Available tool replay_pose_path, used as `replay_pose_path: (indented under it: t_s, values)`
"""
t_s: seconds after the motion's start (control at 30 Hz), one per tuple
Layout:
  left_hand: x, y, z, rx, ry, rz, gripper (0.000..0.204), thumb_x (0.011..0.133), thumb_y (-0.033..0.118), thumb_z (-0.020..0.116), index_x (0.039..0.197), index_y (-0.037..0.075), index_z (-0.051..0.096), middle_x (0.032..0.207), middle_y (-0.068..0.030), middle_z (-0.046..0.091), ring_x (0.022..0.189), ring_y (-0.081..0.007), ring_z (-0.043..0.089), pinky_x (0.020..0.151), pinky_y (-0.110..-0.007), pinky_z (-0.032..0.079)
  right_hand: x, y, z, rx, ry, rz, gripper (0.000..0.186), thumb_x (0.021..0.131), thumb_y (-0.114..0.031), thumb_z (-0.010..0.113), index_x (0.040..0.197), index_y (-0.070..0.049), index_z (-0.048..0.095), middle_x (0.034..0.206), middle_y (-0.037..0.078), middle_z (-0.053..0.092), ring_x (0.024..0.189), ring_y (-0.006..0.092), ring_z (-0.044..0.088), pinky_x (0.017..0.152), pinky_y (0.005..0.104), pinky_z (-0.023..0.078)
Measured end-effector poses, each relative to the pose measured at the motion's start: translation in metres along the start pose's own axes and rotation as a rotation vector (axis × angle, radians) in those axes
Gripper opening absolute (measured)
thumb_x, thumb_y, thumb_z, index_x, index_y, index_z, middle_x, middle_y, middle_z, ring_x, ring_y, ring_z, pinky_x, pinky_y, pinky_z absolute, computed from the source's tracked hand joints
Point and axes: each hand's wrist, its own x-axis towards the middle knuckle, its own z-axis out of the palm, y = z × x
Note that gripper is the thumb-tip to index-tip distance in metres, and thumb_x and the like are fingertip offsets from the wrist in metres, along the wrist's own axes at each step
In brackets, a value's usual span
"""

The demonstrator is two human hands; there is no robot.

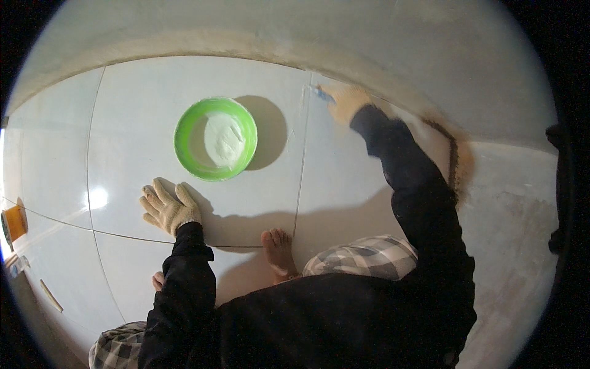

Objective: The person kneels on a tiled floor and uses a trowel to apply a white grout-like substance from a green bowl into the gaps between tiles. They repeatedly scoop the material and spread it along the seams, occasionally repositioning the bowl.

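Observation:
My left hand [170, 209], in a cream knitted glove, rests flat on a white floor tile with its fingers spread and nothing held. Beyond it stands a bright green bowl [184, 150] containing white paste [224, 140]. Far right, near the foot of the wall, my gloved right hand [348, 102] is closed around a small blue-grey tool [323, 95]; most of the tool is hidden, so its kind is unclear. The tool's tip is at the upper end of a tile joint [302, 144], where whitish smears show.
A bare wall [295, 27] curves along the far side and meets another wall [507, 203] at right. More dark joints [92, 154] cross the tiles. My bare foot [279, 253] is on the floor. At far left lie an orange-brown object [16, 222] and a thin strip [51, 296].

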Motion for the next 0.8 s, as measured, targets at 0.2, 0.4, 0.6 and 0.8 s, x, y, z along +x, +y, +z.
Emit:
replay_pose_path:
  t_s: [0.2,0.4,0.6,0.8]
  values:
    - [0.0,-0.002,0.005,-0.097,0.07,0.012,0.066,0.093,0.047,0.047,0.149,0.013,0.035,0.156,-0.017,0.029,0.146,-0.0371,0.02,0.115,-0.057,0.013,0.068,-0.002,0.0,-0.163,-0.107,0.047,0.046,0.089,-0.011,0.053,0.134,-0.021,0.056,0.128,0.01,0.061,0.114,0.0326,0.059,0.097,0.0434,0.048]
    - [0.0,0.001,0.004,-0.056,0.039,0.0,0.066,0.093,0.047,0.047,0.149,0.014,0.035,0.156,-0.0174,0.029,0.146,-0.037,0.019,0.115,-0.057,0.012,-0.033,-0.043,0.052,0.122,-0.152,-0.466,0.038,0.096,-0.018,0.046,0.13,-0.025,0.059,0.126,0.01,0.063,0.106,0.0321,0.064,0.093,0.041,0.051]
    - [-0.002,-0.003,0.012,-0.208,0.173,-0.004,0.055,0.097,0.049,0.038,0.142,0.019,0.046,0.151,-0.0164,0.039,0.143,-0.0351,0.028,0.115,-0.053,0.016,-0.122,-0.048,0.07,0.671,-0.408,-0.122,0.034,0.085,-0.028,0.07,0.112,-0.008,0.067,0.099,0.016,0.071,0.094,0.0273,0.068,0.085,0.0406,0.053]
    - [0.049,0.024,0.027,-0.659,0.112,0.103,0.044,0.096,0.043,0.039,0.125,0.018,0.061,0.127,-0.0157,0.058,0.127,-0.0334,0.044,0.107,-0.044,0.028,-0.132,-0.013,0.092,1.588,-0.452,0.03,0.038,0.087,-0.028,0.072,0.111,0.001,0.066,0.107,0.009,0.07,0.097,0.0178,0.066,0.093,0.0335,0.05]
